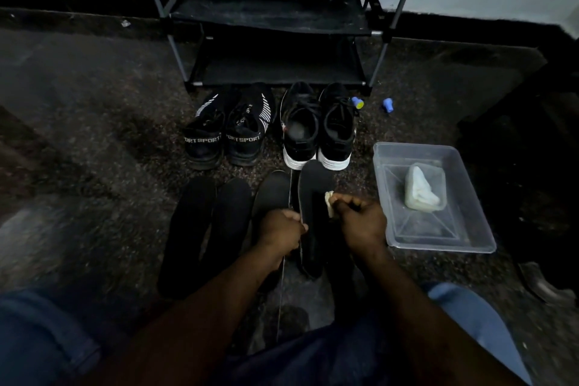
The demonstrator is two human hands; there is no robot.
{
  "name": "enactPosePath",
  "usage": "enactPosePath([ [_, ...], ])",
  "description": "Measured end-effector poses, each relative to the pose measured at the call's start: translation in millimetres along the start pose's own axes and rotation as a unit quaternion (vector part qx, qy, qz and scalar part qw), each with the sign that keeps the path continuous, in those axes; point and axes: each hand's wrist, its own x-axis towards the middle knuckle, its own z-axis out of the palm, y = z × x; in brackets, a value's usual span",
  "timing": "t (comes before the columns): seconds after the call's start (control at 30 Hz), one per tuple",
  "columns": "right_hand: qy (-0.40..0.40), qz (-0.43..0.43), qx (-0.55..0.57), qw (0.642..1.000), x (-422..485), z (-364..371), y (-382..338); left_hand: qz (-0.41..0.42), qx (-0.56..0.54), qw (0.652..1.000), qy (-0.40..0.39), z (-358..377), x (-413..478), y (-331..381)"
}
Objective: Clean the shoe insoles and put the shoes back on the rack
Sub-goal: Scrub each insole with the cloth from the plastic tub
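Jeans-clad knees (pixel 47 338) frame the work: the left hand (pixel 283 230) grips the side edge of a black insole (pixel 315 194), tilted up just in front of the white-soled shoes (pixel 300 135), as the right hand (pixel 363 219) pinches a pale wipe (pixel 329 203) against it. Light and bendy, probably best held mid-length.

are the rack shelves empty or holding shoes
Empty: both visible rack shelves are bare; the sport shoes and white-soled sneakers stand on the floor.
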Motion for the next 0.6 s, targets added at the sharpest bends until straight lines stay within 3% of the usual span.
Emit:
enactPosePath([
  [0.17,-0.028,-0.018,-0.046,0.998,0.6,4.4,7.3,0.043,0.154,0.986,0.044,-5.8,6.2,0.7],
  [0.33,-0.034,-0.034,-0.089,0.995,4.3,14.3,7.5,0.117,0.34,0.93,0.075,-10.3,7.5,13.3],
  [0.5,-0.052,-0.07,-0.133,0.987,15.0,26.8,7.4,0.148,0.363,0.917,0.074,-9.1,21.0,27.9],
  [0.6,-0.058,-0.092,-0.18,0.978,21.4,29.0,7.4,0.182,0.418,0.888,0.054,-11.5,28.9,34.6],
])
